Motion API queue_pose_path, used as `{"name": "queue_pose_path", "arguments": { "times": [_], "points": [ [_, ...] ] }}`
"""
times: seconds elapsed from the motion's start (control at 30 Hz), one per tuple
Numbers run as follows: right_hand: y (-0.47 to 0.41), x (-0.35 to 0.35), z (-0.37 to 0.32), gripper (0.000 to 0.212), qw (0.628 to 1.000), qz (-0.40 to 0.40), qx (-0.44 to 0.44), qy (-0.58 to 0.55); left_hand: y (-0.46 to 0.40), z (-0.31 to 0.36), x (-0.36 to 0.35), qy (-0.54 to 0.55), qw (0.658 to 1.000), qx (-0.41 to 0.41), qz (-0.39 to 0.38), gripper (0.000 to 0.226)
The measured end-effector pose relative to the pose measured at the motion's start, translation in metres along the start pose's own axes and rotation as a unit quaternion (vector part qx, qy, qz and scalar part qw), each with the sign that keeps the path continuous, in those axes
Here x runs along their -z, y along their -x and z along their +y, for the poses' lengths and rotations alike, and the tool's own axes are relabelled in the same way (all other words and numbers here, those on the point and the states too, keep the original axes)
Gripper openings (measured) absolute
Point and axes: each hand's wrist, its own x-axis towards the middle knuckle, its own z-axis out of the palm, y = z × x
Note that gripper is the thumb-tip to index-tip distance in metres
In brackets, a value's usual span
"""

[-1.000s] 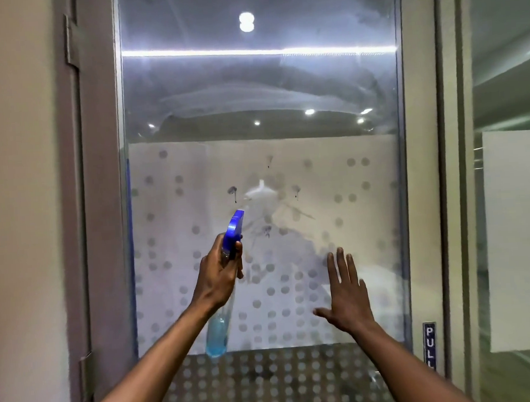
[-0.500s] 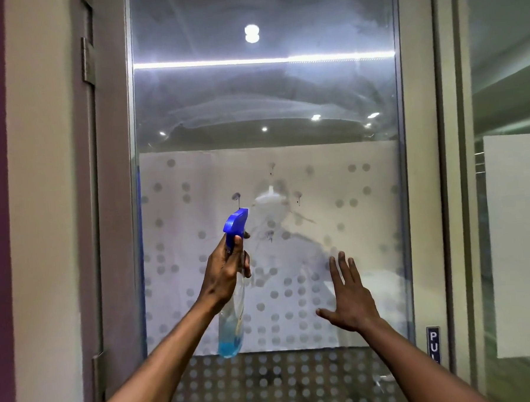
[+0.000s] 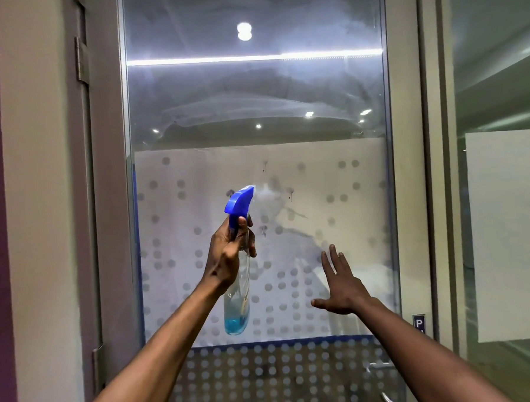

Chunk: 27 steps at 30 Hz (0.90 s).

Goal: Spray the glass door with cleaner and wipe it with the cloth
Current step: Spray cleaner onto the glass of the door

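The glass door point(image 3: 329, 99) fills the middle of the view, with a frosted dotted band across its centre and smeary streaks higher up. My left hand point(image 3: 229, 252) grips a clear spray bottle point(image 3: 239, 297) with a blue trigger head and a little blue liquid at the bottom. Its nozzle points at the frosted band, where a small puff of mist and dark wet drips show. My right hand point(image 3: 340, 286) is empty, fingers spread, held flat close to the glass, lower right of the bottle. No cloth is in view.
A grey door frame with hinges point(image 3: 81, 60) runs down the left. A metal door handle point(image 3: 387, 391) sits at the lower right, with a blue pull sign point(image 3: 419, 323) on the right frame. A second glass panel with a frosted sheet point(image 3: 509, 234) stands further right.
The bottle and my left hand have shifted slightly right and up against the glass, and mist now shows at the nozzle. My right hand has stayed spread near the glass.
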Motion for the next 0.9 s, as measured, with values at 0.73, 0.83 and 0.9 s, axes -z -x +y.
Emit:
{"name": "queue_pose_path", "arguments": {
  "times": [0.73, 0.83, 0.9],
  "points": [
    [0.000, 0.003, -0.004, 0.125, 1.000, -0.011, -0.009, 0.001, -0.003, 0.001, 0.042, -0.012, 0.992, 0.027, 0.119, 0.059],
    [0.000, 0.002, -0.004, 0.125, 1.000, -0.012, -0.011, 0.002, 0.004, -0.004, 0.041, -0.002, 0.993, 0.043, 0.114, 0.059],
    [-0.001, -0.001, -0.008, 0.125, 1.000, -0.015, -0.009, 0.005, 0.011, -0.001, 0.041, 0.012, 0.996, 0.046, 0.078, 0.054]
  ]
}}
